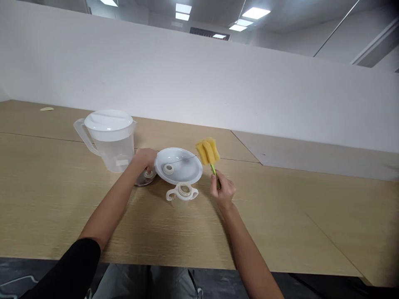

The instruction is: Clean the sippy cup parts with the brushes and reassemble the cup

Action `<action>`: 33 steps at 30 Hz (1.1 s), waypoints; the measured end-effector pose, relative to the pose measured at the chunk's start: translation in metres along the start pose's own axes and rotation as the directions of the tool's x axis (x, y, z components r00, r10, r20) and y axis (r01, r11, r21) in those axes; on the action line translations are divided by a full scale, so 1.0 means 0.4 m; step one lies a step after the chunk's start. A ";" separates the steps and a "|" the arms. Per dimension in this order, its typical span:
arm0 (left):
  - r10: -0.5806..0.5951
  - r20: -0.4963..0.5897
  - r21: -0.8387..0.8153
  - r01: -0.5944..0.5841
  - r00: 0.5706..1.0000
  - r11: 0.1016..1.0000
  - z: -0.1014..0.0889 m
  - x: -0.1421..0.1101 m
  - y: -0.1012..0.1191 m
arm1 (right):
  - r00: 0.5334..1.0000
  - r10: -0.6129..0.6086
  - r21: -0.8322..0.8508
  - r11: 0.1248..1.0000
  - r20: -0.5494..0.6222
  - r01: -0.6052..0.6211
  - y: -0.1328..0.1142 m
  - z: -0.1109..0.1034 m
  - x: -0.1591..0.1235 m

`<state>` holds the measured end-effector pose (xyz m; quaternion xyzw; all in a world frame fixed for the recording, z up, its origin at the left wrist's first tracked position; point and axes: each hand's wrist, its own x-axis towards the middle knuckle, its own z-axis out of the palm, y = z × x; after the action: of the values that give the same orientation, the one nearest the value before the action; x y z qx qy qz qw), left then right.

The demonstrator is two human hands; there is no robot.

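My right hand grips the green handle of a yellow sponge bottle brush, its sponge head pointing up above the table. My left hand reaches down over a shiny metal dish, fingers bent together at a small pale, clear piece I cannot make out. Just right of that hand is a white bowl with a white ring inside. In front of the bowl stands a clear baby bottle, uncapped, with a white two-handled collar around its neck.
A clear plastic pitcher with a white lid stands left of the metal dish, its handle to the left. A small pale flat piece lies at the table's back left. Behind the wooden table rises a white partition.
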<state>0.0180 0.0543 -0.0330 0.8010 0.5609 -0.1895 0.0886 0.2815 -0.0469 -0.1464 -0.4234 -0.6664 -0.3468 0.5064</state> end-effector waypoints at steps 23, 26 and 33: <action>0.295 -0.513 -0.107 -0.401 0.806 0.910 0.012 -0.006 0.082 | 0.988 0.063 -0.009 0.998 0.143 -0.062 -0.001 0.014 -0.009; 0.262 -0.713 -0.273 -0.601 0.651 0.751 -0.020 -0.052 0.072 | 0.982 0.077 -0.005 0.997 0.172 -0.077 -0.005 0.019 -0.012; 0.189 -0.769 -0.464 -0.736 0.611 0.493 -0.046 -0.121 0.092 | 0.993 0.063 -0.002 0.998 0.097 -0.063 -0.001 0.019 -0.008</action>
<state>0.0415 0.0058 0.0007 0.8280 0.3223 0.3715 0.2692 0.2785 -0.0411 -0.1514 -0.4603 -0.6766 -0.3094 0.4843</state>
